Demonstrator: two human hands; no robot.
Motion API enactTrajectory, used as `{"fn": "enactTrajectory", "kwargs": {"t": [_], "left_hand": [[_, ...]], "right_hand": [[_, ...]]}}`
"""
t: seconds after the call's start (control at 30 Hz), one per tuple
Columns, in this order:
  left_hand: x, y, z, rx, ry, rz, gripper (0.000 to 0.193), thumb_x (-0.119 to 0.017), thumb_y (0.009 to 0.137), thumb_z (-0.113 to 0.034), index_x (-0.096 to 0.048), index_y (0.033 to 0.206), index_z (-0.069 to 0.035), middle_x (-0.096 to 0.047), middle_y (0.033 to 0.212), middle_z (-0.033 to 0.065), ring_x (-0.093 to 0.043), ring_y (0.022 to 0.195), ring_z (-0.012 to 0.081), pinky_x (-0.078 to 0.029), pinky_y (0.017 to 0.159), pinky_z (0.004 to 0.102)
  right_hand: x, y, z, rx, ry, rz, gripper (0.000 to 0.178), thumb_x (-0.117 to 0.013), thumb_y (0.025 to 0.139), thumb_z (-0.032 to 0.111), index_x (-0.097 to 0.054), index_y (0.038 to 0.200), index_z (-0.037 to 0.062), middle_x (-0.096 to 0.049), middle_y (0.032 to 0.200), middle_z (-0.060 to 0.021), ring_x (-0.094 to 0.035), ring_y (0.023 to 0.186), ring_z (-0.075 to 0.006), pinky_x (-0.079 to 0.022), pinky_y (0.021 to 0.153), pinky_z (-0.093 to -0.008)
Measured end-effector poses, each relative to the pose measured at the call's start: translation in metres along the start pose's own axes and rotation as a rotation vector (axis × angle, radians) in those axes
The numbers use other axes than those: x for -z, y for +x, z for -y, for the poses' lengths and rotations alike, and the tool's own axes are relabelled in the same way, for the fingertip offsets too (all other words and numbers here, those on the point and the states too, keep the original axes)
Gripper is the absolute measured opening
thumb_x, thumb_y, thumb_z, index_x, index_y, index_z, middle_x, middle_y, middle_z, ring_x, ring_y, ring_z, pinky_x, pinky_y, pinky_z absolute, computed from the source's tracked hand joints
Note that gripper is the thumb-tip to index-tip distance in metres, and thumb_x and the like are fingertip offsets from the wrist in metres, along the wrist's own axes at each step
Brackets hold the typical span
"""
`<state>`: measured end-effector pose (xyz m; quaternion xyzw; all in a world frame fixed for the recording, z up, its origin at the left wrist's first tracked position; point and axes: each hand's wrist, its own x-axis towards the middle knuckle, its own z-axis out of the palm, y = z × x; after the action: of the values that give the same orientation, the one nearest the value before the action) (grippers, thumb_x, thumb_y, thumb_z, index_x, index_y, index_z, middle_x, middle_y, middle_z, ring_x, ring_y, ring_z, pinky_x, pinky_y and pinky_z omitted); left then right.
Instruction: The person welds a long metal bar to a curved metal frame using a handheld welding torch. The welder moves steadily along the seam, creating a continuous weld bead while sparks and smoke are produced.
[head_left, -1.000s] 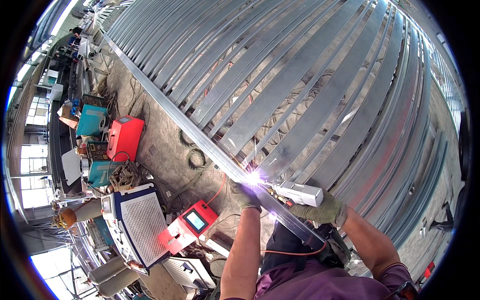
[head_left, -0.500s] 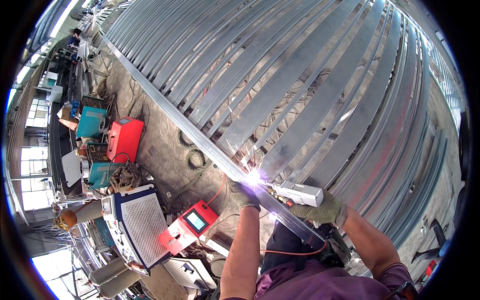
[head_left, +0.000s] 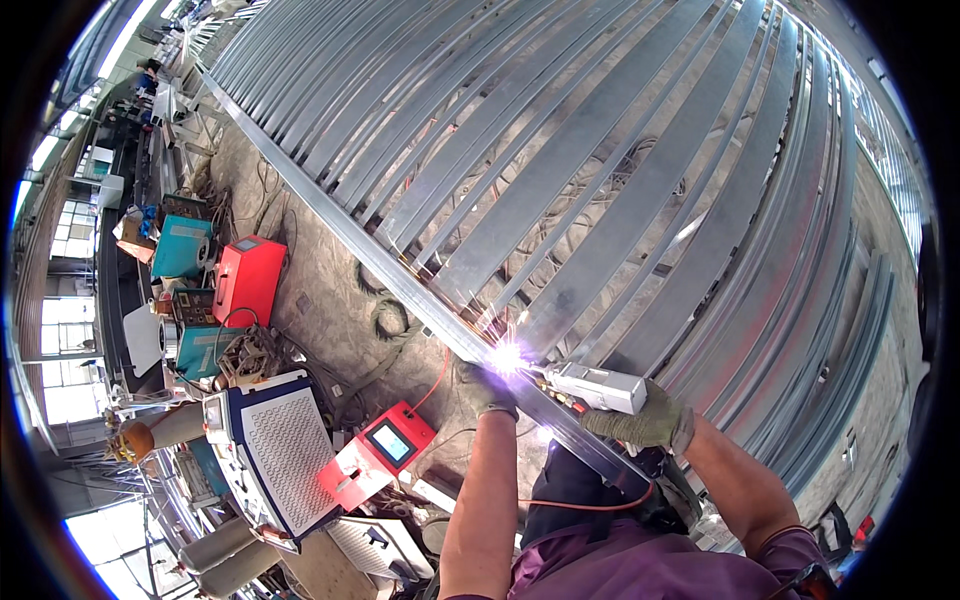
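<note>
My right hand (head_left: 648,420), in a grey-green glove, is closed around a welding gun (head_left: 598,386) with a pale boxy body. At its tip a violet-white glare (head_left: 507,357) throws sparks where a flat grey metal bar (head_left: 590,285) meets the long edge rail (head_left: 330,207). Beside that glare, my left hand (head_left: 489,390), gloved too, is against the near side of the rail. Its fingers are lost in the glare and behind the rail. An orange hose (head_left: 590,507) runs in front of my body.
Many parallel bars spread to the far right, with loose lengths of metal (head_left: 800,400) stacked at the right. On the left stand a red box with a screen (head_left: 390,440), a perforated white-and-blue machine (head_left: 285,450), another red box (head_left: 250,280) and teal machines (head_left: 182,245). Coiled cable (head_left: 390,320) lies on the floor.
The glare and sparks continue at nearly the same spot, and both hands keep their places. The bars appear shifted slightly left. A dark object at the lower right sits lower in view.
</note>
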<state>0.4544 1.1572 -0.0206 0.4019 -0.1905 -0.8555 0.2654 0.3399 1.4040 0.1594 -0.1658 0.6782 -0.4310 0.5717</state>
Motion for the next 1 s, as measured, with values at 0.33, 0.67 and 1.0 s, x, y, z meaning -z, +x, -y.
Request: {"fn": "enactTrajectory", "kwargs": {"t": [0.33, 0.67, 1.0], "left_hand": [[0.010, 0.012, 0.004, -0.019, 0.021, -0.117, 0.063, -0.048, 0.106, -0.057, -0.065, 0.140, -0.005, -0.072, 0.131, 0.0133, -0.071, 0.110, 0.0313, -0.061, 0.091, 0.0477], [-0.003, 0.004, 0.001, -0.035, 0.012, -0.185, 0.056, -0.050, 0.107, -0.052, -0.067, 0.136, -0.007, -0.072, 0.127, 0.0106, -0.070, 0.111, 0.0296, -0.060, 0.094, 0.0453], [0.052, 0.031, 0.007, -0.024, 0.070, 0.029, 0.070, -0.048, 0.108, -0.062, -0.055, 0.154, -0.010, -0.061, 0.149, 0.0075, -0.058, 0.132, 0.0282, -0.048, 0.112, 0.0427]], "right_hand": [[0.000, -0.003, 0.009, -0.042, -0.028, 0.018, 0.061, -0.082, 0.096, 0.037, -0.062, 0.147, 0.0099, -0.075, 0.131, -0.0111, -0.073, 0.118, -0.0213, -0.058, 0.104, -0.0347], [0.001, -0.006, 0.010, -0.058, 0.148, 0.041, 0.058, -0.083, 0.096, 0.032, -0.062, 0.145, 0.0088, -0.075, 0.127, -0.0097, -0.073, 0.116, -0.0188, -0.059, 0.104, -0.0323], [-0.003, -0.007, -0.004, -0.008, 0.113, 0.012, 0.060, -0.085, 0.095, 0.034, -0.063, 0.146, 0.0095, -0.076, 0.129, -0.0104, -0.073, 0.117, -0.0199, -0.059, 0.103, -0.0332]]}}
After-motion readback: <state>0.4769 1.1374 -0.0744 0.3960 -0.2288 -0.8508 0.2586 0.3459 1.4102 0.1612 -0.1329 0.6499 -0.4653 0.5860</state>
